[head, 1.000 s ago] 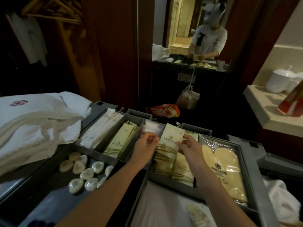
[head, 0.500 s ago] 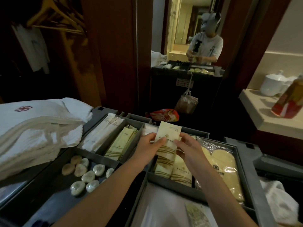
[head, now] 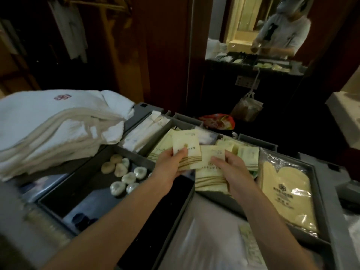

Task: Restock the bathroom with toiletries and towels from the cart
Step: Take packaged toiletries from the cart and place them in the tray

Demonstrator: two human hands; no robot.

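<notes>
Left hand [head: 171, 165]: fingers closed in a pinch on one cream paper sachet with gold stripes [head: 188, 148], thumb on its printed face and the other fingers hidden behind it; the sachet is upright and raised clear of the compartments. Right hand [head: 232, 169]: just right of the left hand's fingers, thumb laid across the face of a stack of like sachets [head: 209, 179], the other fingers curled over the stack's right edge, gripping it; the stack's lower end sits in its compartment of the grey compartmented cart tray [head: 322, 193]. Beyond the right fingers: more cream sachets, tilted in the same compartment. Right of the right fingers, next compartment: pale-yellow flat pieces in clear wrap [head: 288, 191] with a dark printed logo, lying flat. Left of and beyond the left fingers: pale-green sachets [head: 161, 148] in their own compartment, then long white wrapped packets [head: 142, 131] in the one after. Left of and below the left fingers: round clear-wrapped soaps [head: 124, 177], loose in a dark, shallow tray section. Far left of both hands: folded white towels [head: 48, 129], stacked, with a red emblem on the top one. Well beyond the fingers: an orange-red bag [head: 217, 121] behind the tray, and a mirror [head: 243, 26] reflecting a person at the cart.
</notes>
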